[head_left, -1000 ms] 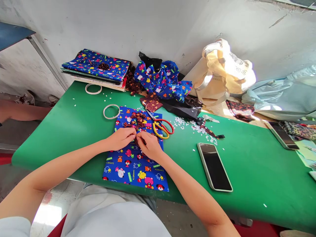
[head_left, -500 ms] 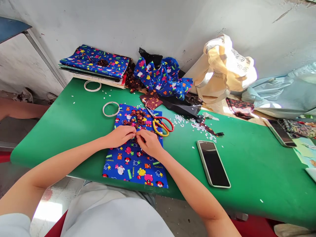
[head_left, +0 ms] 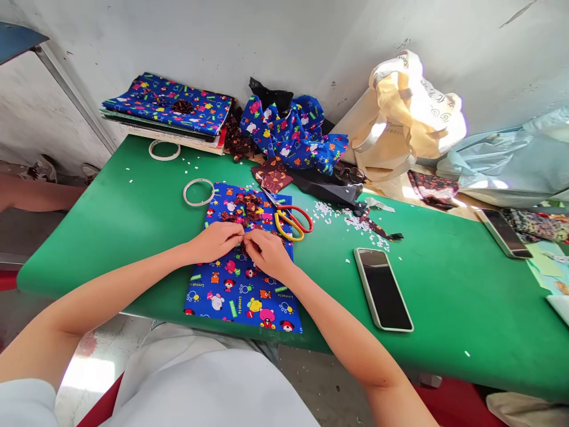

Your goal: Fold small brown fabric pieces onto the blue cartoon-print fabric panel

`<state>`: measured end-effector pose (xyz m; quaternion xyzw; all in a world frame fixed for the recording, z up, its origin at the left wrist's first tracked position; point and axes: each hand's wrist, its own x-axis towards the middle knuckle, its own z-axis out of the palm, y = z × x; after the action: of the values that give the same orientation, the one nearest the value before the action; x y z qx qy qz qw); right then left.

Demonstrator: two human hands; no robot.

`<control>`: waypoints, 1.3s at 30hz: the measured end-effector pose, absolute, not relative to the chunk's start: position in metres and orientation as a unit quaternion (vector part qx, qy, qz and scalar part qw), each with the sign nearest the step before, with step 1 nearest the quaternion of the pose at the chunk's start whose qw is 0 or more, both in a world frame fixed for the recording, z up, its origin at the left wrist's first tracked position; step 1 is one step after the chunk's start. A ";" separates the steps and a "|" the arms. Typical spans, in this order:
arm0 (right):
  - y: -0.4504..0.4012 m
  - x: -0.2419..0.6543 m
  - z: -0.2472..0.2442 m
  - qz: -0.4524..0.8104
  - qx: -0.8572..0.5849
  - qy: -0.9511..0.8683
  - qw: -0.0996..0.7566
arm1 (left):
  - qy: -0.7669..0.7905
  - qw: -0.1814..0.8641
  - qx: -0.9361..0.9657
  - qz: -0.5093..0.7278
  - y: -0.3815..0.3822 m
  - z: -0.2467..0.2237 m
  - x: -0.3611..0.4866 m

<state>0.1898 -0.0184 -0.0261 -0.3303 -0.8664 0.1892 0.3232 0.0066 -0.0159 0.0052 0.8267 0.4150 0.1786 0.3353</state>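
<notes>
My left hand (head_left: 219, 240) and my right hand (head_left: 265, 252) meet fingertip to fingertip over a blue printed cloth (head_left: 242, 296) with cartoon animals. Both are closed in a pinch on a small piece of brown patterned fabric, mostly hidden by the fingers. More brown fabric pieces (head_left: 249, 207) lie on the cloth just beyond my hands. Scissors (head_left: 291, 222) with one red and one yellow handle rest partly on the cloth's right edge, blades pointing away from me.
Two tape rolls (head_left: 198, 193) lie left of the cloth. A phone (head_left: 384, 290) and white paper bits (head_left: 326, 212) are on the right of the green table (head_left: 111, 237). Behind stand folded blue cloth (head_left: 169, 104), crumpled blue cloth (head_left: 288, 130) and a canvas bag (head_left: 395, 118).
The whole view has shifted slightly, so things sit a little higher in it. My hands keep the same pinch over the cloth, with hardly any movement.
</notes>
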 end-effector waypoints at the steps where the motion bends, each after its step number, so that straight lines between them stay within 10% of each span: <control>1: -0.018 0.190 -0.027 0.192 -0.332 -0.865 0.324 | 0.416 0.334 0.826 0.179 -0.016 0.005 0.007; 39: -0.018 0.190 -0.024 0.202 -0.341 -0.853 0.339 | 0.393 0.314 0.847 0.175 -0.014 -0.003 0.006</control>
<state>0.1900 -0.0182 -0.0241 -0.3405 -0.8534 0.2022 0.3389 0.0056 -0.0140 -0.0032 0.8467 0.3927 0.1748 0.3136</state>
